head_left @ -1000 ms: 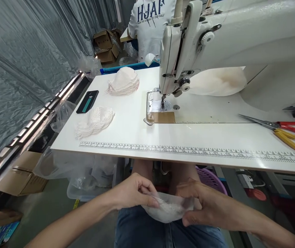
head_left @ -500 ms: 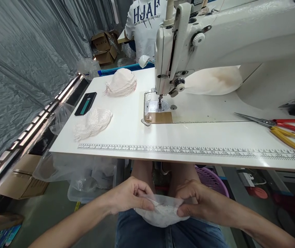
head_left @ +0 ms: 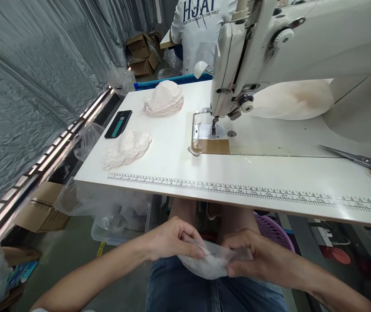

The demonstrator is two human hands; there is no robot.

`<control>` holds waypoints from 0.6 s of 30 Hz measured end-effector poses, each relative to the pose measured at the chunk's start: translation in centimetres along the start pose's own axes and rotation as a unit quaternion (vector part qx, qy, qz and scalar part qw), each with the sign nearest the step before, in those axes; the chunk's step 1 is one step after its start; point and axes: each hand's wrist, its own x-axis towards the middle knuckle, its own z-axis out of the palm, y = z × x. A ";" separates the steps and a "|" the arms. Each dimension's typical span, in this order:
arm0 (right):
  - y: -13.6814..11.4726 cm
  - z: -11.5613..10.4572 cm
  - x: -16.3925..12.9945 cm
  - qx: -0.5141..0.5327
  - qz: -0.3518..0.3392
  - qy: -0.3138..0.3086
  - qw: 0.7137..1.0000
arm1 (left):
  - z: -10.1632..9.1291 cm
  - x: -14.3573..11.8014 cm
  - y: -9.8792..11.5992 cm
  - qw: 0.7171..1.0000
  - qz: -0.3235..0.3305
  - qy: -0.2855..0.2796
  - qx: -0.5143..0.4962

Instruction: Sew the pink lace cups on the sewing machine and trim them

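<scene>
2 hands low over lap, below counter [head_left: 224,173] edge. Left hand [head_left: 172,238] and right hand [head_left: 253,255] pinch lace piece [head_left: 209,264], fingers closed on its top edge. Advice: keep edges aligned, grip light, avoid stretching lace. Lace stack [head_left: 126,147] well apart on counter.

The lace-trimmed fabric piece [head_left: 209,264] is white, over blue jeans [head_left: 185,290]. The surface [head_left: 270,173] is white with a black printed ruler scale [head_left: 237,190]. The sewing machine [head_left: 302,47] is cream. One stack of fabric pieces [head_left: 165,99] is pale pink, the lace stack [head_left: 127,148] white. The phone [head_left: 118,124] is black with a teal stripe. The basket [head_left: 274,225] is purple.
</scene>
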 end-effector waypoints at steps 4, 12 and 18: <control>-0.1 0.0 0.5 -0.006 -0.021 -0.015 1.000 | -0.1 0.1 -0.3 1.000 -0.004 0.007 -0.003; 0.9 0.7 0.2 -0.118 0.021 0.067 0.991 | 0.3 0.5 -0.3 0.999 0.005 0.025 0.019; 0.3 0.2 0.4 -0.113 0.043 0.037 0.992 | 0.0 0.2 -0.5 0.998 0.044 -0.002 0.042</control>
